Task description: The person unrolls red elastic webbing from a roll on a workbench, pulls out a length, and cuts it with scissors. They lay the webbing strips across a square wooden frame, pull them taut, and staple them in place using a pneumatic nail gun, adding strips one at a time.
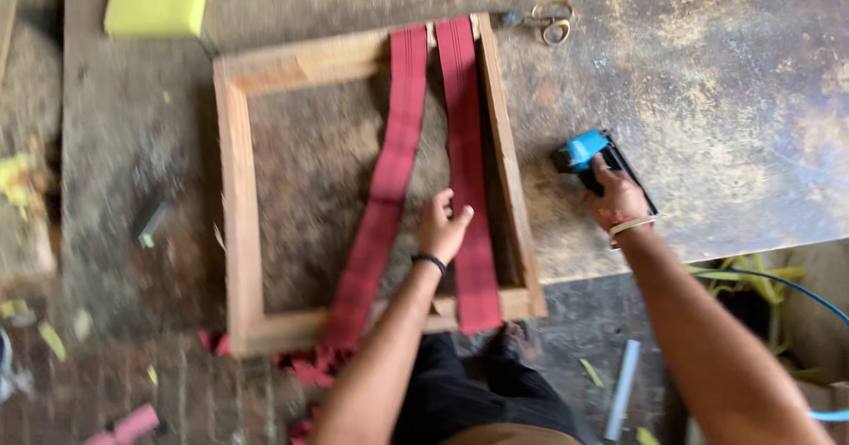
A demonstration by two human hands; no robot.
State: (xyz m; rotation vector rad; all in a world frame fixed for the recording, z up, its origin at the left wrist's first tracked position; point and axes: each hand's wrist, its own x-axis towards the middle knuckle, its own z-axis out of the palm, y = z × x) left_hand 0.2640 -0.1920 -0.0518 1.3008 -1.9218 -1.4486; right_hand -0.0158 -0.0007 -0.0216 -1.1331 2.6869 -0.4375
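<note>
In the middle of the frame I see a wooden frame (237,197) lying flat on the worn counter (725,82). Two red straps (389,171) run from its top rail down to its bottom rail; the left one goes slanted, the right one almost straight. My left hand (442,226) is at the centre, fingers loosely open, resting on the left edge of the right strap, between the two straps. My right hand (619,199) is to the right of the frame, closed around a blue and black stapler (588,153) that sits on the counter. Scissors (544,22) lie just beside the top right corner of the frame. A yellow foam block (157,1) is in the upper left of the picture. A blue hose (796,290) runs at the lower right.
</note>
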